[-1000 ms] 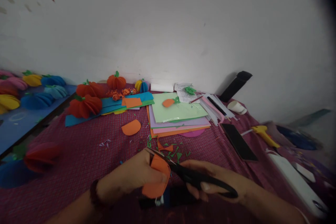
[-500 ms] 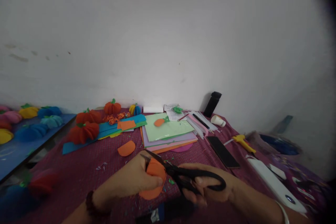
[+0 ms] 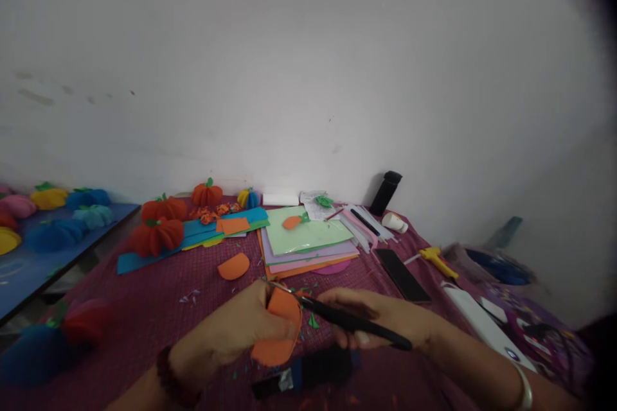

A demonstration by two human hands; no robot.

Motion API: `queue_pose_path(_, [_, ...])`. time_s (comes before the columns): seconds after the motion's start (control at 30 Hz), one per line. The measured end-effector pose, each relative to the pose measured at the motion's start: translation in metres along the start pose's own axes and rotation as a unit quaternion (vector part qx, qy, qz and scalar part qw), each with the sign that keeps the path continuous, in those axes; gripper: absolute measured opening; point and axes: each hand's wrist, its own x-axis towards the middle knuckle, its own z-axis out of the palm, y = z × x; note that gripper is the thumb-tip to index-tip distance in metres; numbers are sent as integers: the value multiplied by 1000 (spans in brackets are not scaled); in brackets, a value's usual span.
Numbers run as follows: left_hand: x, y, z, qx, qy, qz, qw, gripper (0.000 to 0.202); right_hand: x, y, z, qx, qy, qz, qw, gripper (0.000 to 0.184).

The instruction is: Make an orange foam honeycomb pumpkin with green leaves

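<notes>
My left hand (image 3: 231, 334) pinches a folded orange paper piece (image 3: 277, 331) low in the middle of the view. My right hand (image 3: 380, 318) grips black scissors (image 3: 337, 318), whose blades reach left across the top edge of the orange piece. The blades look nearly closed. Small green and orange paper scraps (image 3: 308, 289) lie on the maroon checked cloth (image 3: 159, 295) just beyond my hands. A black-and-blue object (image 3: 308, 369) lies on the cloth under my hands.
A stack of coloured paper sheets (image 3: 308, 241) lies ahead, a loose orange half-round (image 3: 232, 266) to its left. Paper pumpkins (image 3: 157, 234) stand at left and on a blue table (image 3: 58, 250). A black phone (image 3: 402, 274), yellow glue gun (image 3: 436, 260), black bottle (image 3: 385, 192), white cup (image 3: 394, 222) sit right.
The scissor blades have closed from open to nearly shut on the orange piece. The camera has tilted up, then settled; my hands stay in the same spot.
</notes>
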Motion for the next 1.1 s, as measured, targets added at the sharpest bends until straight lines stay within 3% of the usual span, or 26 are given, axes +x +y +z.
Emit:
queue_pose_path(0.33, [9, -2, -3, -10, -38, -1, 999, 14, 11, 21, 1, 66, 9, 7, 998, 80])
queue_pose_path(0.63, [21, -6, -7, -17, -46, -40, 998, 12, 15, 31, -1, 15, 52, 17, 998, 64])
queue_pose_path(1.1, [45, -39, -25, -14, -82, -61, 995, 14, 31, 57, -19, 17, 29, -2, 999, 52])
